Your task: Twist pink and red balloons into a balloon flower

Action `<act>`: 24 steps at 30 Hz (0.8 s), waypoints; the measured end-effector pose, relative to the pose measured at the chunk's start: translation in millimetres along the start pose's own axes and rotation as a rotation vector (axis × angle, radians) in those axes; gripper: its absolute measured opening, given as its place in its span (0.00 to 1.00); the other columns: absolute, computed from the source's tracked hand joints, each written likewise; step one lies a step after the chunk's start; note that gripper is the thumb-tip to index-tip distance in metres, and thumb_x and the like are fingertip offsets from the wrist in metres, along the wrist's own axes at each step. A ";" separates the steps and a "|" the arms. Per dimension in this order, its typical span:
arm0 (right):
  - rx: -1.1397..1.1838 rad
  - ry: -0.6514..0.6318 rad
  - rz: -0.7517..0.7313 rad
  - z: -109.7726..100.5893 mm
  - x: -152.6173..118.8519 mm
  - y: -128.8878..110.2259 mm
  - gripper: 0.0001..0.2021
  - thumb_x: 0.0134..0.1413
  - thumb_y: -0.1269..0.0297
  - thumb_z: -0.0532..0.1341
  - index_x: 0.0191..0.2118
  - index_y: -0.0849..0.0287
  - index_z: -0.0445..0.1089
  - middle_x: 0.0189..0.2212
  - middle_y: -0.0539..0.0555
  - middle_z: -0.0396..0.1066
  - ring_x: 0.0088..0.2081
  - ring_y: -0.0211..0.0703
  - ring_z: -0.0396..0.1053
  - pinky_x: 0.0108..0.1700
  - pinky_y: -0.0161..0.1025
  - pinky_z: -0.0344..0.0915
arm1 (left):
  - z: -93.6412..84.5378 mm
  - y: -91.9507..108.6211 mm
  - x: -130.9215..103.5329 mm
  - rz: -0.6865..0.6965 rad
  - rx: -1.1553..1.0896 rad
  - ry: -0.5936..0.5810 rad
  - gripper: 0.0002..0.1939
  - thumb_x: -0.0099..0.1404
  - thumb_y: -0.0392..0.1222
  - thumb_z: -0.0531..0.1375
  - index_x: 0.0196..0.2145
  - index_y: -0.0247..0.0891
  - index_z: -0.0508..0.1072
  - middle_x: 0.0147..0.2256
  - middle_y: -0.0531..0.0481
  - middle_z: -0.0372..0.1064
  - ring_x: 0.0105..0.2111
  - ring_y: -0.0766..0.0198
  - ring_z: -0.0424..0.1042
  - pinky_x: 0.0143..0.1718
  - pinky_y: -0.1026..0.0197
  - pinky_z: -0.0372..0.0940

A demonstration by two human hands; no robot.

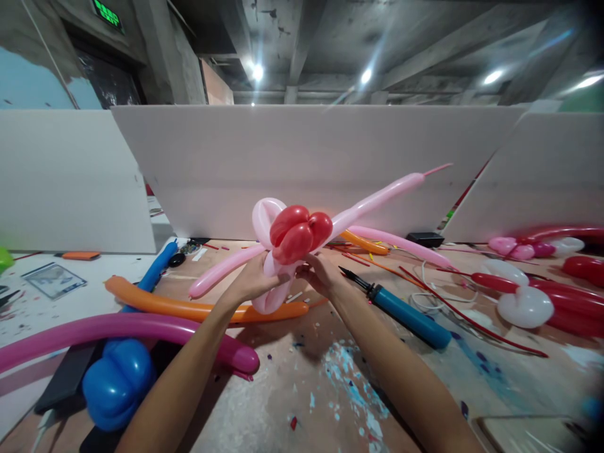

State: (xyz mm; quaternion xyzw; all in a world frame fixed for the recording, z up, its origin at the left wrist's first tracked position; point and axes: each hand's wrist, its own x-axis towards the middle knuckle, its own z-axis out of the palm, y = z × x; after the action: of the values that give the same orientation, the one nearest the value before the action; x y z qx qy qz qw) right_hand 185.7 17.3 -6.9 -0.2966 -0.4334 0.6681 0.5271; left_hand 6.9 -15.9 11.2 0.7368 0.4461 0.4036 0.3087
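Dead centre of the frame, here's the red cluster (298, 238), bubbles bunched tight against the pink balloon (377, 204), whose long arm shoots toward the upper right and ends in a thin limp tip. Pale loops bulge left of the red and below it. The left hand (251, 277) has its grip closed around the pink just under the cluster! Across from it, the right hand (321, 274) curls its fingers in at the base, touching; how firmly that grip is closed, I can't tell. Just right of centre lies the blue pump (408, 316), black nozzle aimed at the hands. Left of centre, an orange balloon (182, 306) runs behind the left wrist, a magenta balloon (117, 327) below it, and a blue cluster (119, 384) sits lower left on the tabletop (264, 402). Far left, a card (54, 279), its print too small to read. And upper left, glowing green, the sign (107, 14): "EXIT" on its lower line, the upper line blurred.
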 end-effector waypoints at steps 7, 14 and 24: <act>-0.032 -0.079 -0.006 7.5 -3.8 12.1 0.15 0.34 0.62 0.71 0.30 0.64 0.72 0.24 0.50 0.72 0.23 0.35 0.67 0.28 0.33 0.68 | 3.2 -8.9 2.5 -0.143 -0.089 0.019 0.22 0.49 0.51 0.69 0.39 0.35 0.76 0.37 0.44 0.76 0.37 0.54 0.74 0.37 0.56 0.68; -0.179 -0.122 -0.042 6.5 -5.9 8.8 0.15 0.35 0.61 0.72 0.28 0.65 0.72 0.20 0.50 0.69 0.19 0.33 0.63 0.21 0.32 0.60 | -5.1 -8.8 -0.7 -0.170 -0.262 -0.091 0.16 0.52 0.45 0.66 0.38 0.34 0.76 0.38 0.45 0.76 0.40 0.54 0.73 0.43 0.55 0.67; -0.050 -0.361 0.016 3.8 -19.6 -5.3 0.12 0.35 0.68 0.69 0.28 0.61 0.67 0.14 0.41 0.60 0.12 0.24 0.45 0.17 0.30 0.42 | 13.8 -11.9 -5.9 -0.387 -0.799 -0.181 0.17 0.43 0.42 0.69 0.33 0.36 0.74 0.28 0.49 0.73 0.28 0.60 0.70 0.32 0.60 0.66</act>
State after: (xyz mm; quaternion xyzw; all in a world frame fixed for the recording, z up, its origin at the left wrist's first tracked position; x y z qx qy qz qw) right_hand 190.1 -2.3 -1.6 -0.1883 -0.5350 0.7036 0.4280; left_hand 12.4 -17.6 -7.0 0.4950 0.3561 0.4130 0.6764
